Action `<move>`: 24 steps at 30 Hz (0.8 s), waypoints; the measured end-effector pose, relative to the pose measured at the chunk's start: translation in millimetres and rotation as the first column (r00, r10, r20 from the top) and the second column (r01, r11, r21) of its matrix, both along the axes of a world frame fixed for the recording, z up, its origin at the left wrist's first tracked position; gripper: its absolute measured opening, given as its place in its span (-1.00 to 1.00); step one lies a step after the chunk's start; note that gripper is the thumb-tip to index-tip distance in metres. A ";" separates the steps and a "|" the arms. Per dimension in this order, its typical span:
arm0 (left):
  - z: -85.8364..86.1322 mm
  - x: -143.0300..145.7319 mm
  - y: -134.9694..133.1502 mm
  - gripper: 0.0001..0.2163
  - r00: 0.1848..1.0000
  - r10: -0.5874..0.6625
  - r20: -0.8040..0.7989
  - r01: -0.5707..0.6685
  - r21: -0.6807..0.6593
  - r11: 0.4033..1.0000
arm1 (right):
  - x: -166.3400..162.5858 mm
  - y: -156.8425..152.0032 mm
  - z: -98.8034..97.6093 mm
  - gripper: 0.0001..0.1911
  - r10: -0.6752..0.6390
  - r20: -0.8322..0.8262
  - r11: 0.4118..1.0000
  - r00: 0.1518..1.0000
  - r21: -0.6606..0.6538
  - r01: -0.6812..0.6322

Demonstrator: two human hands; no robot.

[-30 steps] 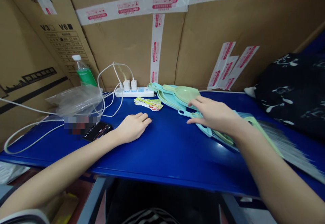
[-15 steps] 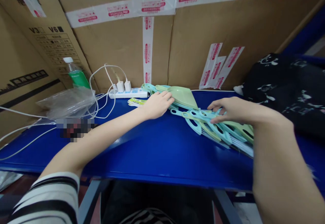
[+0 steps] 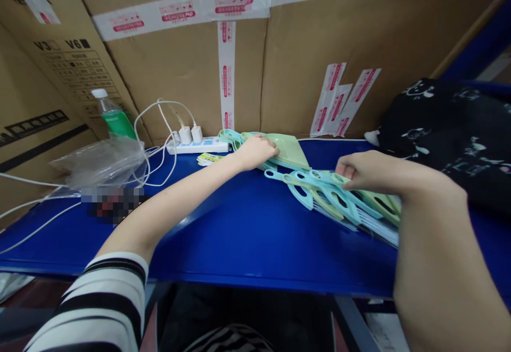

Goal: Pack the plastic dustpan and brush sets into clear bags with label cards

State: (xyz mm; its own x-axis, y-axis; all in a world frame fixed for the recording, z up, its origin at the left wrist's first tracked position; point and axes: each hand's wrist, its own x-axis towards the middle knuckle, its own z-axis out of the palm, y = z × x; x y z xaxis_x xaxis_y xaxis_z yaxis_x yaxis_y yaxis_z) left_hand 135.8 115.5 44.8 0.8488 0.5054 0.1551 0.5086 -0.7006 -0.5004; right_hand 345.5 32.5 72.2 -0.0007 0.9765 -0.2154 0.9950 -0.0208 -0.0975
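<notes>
My left hand [image 3: 255, 151] reaches across the blue table [image 3: 239, 235] and closes its fingers on the stack of pale green and blue dustpans [image 3: 289, 152] near the cardboard wall. To the right, my right hand [image 3: 369, 171] is curled over a fanned bundle of small blue and green brushes [image 3: 339, 197], gripping their handles where they lie on the table. The brush bristles point toward the right edge and are partly hidden by my forearm.
A white power strip [image 3: 197, 144] with two chargers and cables sits at the back. A green-labelled bottle [image 3: 112, 115] and a clear plastic bag [image 3: 99, 163] lie at the left. A black printed bag [image 3: 451, 128] fills the right. Cardboard boxes [image 3: 279, 64] wall the back.
My left hand has travelled from the middle of the table up to the dustpans and settled on them. My right hand shifted right along the brushes and curled onto them.
</notes>
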 end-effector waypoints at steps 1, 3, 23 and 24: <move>0.1 -0.4 -0.6 -0.83 1.000 -0.003 -0.003 0.003 0.008 1.000 | -1.2 -0.3 0.0 -0.84 0.010 0.007 1.000 1.000 0.023 -0.010; 0.4 -1.2 -1.6 -0.84 1.000 -0.007 -0.011 0.007 0.026 1.000 | -3.8 -0.8 0.2 -0.85 0.028 0.015 0.997 0.999 0.065 -0.029; -7.7 -95.7 -69.0 -0.90 0.977 -0.211 -0.020 0.210 0.247 0.946 | -65.6 2.5 -26.7 -0.81 0.599 0.056 0.728 0.799 0.376 -0.573; -9.3 -102.1 -77.6 -0.89 0.975 -0.222 -0.018 0.219 0.244 0.945 | -69.1 1.9 -29.7 -0.81 0.626 0.058 0.698 0.777 0.404 -0.592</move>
